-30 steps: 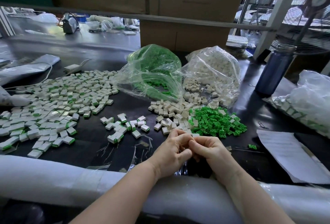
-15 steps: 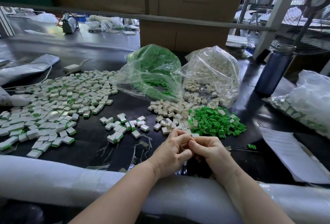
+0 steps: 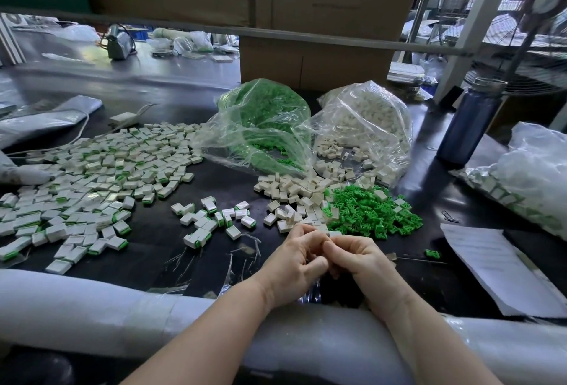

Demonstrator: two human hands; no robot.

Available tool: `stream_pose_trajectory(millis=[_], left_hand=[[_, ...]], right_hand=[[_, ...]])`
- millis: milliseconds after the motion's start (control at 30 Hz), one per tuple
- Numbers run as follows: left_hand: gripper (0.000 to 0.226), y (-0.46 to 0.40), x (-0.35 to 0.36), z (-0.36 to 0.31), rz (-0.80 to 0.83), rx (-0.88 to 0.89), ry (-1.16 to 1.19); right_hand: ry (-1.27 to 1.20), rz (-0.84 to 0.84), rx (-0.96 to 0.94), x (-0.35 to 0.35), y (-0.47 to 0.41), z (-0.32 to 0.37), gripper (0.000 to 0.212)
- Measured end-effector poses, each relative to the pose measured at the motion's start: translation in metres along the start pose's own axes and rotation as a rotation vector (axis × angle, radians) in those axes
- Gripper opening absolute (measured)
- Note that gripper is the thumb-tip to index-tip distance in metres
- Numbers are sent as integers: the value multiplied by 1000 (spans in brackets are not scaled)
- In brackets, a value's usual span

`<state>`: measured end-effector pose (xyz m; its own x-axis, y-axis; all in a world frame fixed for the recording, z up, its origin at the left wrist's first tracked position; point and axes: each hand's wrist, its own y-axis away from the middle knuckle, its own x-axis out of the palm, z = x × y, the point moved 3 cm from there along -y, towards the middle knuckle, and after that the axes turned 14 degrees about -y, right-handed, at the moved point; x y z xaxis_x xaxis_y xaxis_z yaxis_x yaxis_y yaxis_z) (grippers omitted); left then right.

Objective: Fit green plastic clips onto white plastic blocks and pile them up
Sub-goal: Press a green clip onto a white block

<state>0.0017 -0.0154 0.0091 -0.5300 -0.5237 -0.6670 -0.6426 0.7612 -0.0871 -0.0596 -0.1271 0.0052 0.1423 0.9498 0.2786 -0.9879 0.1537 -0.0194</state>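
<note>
we see both hands brought together low over the dark table, just above its padded white front edge. the left hand and the right hand have their fingers curled in toward each other and touch at the fingertips; whatever they pinch between them is hidden by the knuckles, so we cannot tell what it is. just beyond the hands lies a loose pile of white blocks, and touching its right side a heap of green clips; one stray green clip sits apart to the right, near a sheet of paper. behind these piles two clear bags lie open side by side, the bag of green clips on the left and the bag of white blocks on the right, blocks spilling from its mouth. to the left spreads a wide layer of finished blocks with green showing at their edges, and a small cluster of finished blocks lies between that spread and the white pile. a dark blue bottle stands upright at the right, well apart from the hands, with another plastic bag nearer the edge. a cardboard box rises behind the bags and blocks the view past them.
</note>
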Motion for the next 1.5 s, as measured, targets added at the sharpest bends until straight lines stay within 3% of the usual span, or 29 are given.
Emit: stream_pose_trajectory(millis=[300, 800, 967, 1067, 1200, 1500], left_hand=[[17, 0, 1, -1, 20, 15, 10], [29, 2, -1, -6, 10, 11, -26], [11, 2, -3, -4, -42, 41, 41], [10, 0, -4, 0, -101, 35, 27], [12, -1, -4, 4, -142, 8, 31], [22, -2, -6, 12, -201, -90, 221]], right_hand=[[31, -71, 15, -1, 0, 0, 28], [11, -92, -5, 0, 1, 2, 37], [-45, -71, -41, 3, -1, 2, 39], [-64, -152, -66, 2, -2, 3, 34], [-15, -249, -106, -3, 0, 5, 11], [155, -259, -170, -2, 3, 10, 10]])
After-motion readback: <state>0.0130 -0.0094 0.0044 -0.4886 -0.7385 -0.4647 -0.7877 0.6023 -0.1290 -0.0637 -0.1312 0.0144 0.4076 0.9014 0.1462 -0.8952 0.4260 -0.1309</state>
